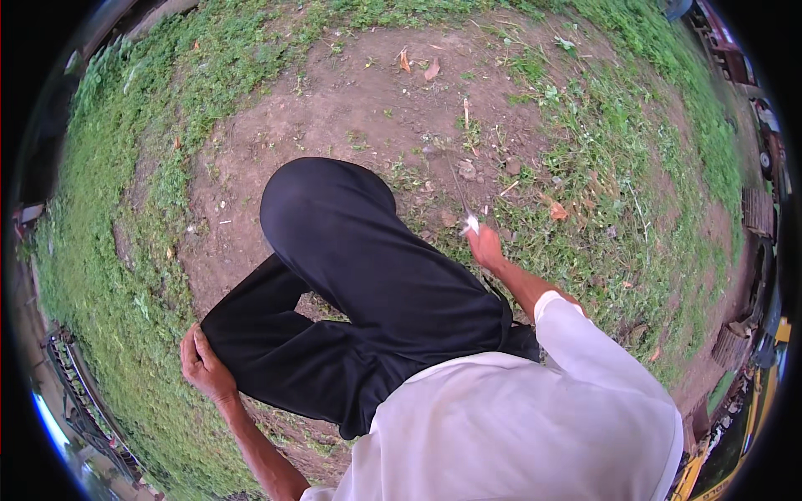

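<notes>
My right hand [484,247] is closed round the pale end of a thin, long hand tool [462,189], out to the right of my raised knee. The tool's slim dark shaft points away from me over bare soil and short weeds. Its far end is blurred, so I cannot tell the shape of its tip. On the left, my left hand [205,366] rests over my bent left knee in black trousers [251,334], its fingers draped over the cloth and holding no object.
Brown soil [334,92] lies ahead, ringed by low green weeds [125,209]. Small clods [467,170], dry orange leaves [558,210] and a pale stick [466,113] are scattered near the tool. Stacked brown slabs [758,211] and yellow metal parts [756,409] stand at the far right.
</notes>
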The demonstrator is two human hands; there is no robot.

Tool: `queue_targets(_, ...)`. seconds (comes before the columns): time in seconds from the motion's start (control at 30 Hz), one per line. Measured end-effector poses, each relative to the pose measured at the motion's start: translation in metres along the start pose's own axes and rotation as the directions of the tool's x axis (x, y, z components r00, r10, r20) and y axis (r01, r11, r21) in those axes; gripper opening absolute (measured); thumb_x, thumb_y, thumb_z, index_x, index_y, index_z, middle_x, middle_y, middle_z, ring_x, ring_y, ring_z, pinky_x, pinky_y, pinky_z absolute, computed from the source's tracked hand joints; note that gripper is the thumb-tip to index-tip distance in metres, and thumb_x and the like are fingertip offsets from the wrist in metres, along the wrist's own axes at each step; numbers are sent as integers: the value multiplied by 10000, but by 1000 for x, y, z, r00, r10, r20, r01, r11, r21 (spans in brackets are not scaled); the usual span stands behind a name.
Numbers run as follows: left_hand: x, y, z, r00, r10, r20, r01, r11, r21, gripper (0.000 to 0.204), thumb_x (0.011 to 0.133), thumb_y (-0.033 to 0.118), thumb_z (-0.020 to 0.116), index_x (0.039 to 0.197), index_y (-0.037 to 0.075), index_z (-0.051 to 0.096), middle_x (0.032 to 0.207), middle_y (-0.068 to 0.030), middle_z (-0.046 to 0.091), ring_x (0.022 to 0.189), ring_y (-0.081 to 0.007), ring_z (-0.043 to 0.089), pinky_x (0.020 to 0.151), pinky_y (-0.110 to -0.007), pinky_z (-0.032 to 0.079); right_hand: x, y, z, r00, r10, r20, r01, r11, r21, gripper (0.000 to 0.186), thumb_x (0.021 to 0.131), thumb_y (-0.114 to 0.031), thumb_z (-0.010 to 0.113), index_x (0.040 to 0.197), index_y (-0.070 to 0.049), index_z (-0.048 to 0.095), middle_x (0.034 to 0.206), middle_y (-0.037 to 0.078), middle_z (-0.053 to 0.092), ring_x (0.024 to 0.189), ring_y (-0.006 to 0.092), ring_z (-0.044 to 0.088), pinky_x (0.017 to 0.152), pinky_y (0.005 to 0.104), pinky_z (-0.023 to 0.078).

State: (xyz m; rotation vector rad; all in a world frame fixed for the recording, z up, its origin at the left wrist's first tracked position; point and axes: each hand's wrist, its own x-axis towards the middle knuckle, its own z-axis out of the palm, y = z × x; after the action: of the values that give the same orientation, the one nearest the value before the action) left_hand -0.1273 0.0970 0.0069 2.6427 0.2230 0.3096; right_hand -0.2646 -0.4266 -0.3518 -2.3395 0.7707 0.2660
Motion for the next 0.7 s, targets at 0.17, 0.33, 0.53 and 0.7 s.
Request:
queue_targets(0.17,-5,-6,-4,1000,-6,-16,6,1000,5,263,1011,145,549,1112,-48,695,1017,-144,703,943,-250,654,888,-351,496,92,-75,4,983,-158,88,168,979,-118,470,951,-388,561,913,75,636,860,326,661,849,497,652,753,564,509)
queue_targets(0.33,-9,-11,-4,999,-20,-42,20,1000,-6,264,1013,145,549,1121,-51,691,1017,-142,705,947,-238,652,895,-345,494,-15,-25,-13,973,9,232,26,989,-146,449,942,-372,564,1000,73,582,885,317,665,871,507,649,764,565,516)
queue_targets(0.53,-6,-18,-5,997,-67,-26,67,998,-9,278,1016,167,552,1118,-49,693,1041,-140,703,948,-233,653,885,-346,500,-213,101,-111,861,279,425,-71,894,-443,454,897,-403,623,1008,28,533,866,267,686,844,442,688,752,567,533)
queue_targets(0.7,-3,-6,-5,998,-62,-3,62,998,-8,285,1020,177,544,1121,-41,699,1047,-141,704,948,-246,655,888,-354,501,-271,106,-174,801,305,515,-2,862,-507,391,944,-378,573,1012,6,542,800,244,680,798,453,682,731,538,539)
